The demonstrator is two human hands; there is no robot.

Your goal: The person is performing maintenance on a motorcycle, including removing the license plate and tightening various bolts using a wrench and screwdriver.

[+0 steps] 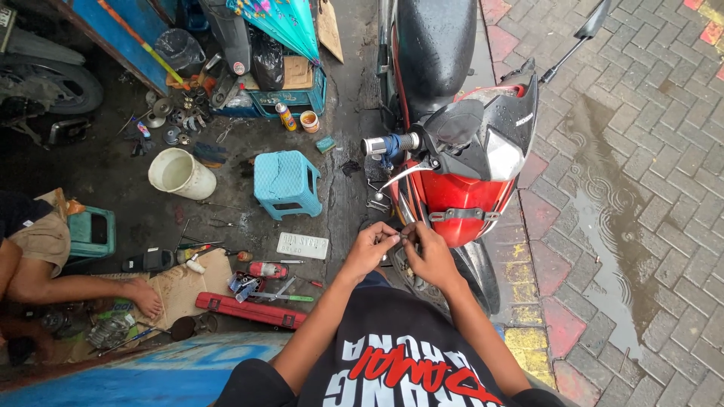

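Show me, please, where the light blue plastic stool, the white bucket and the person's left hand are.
light blue plastic stool (284,175), head view, on its seat.
white bucket (181,174), head view, on its side wall.
left hand (369,249), head view, on its back.

Head-worn view, steeply down, near

Tiny part (404,236) between the hands, too small to tell.

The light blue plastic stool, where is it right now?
In the head view, the light blue plastic stool stands on the dark floor left of the red motorcycle, beside the white bucket and beyond both hands.
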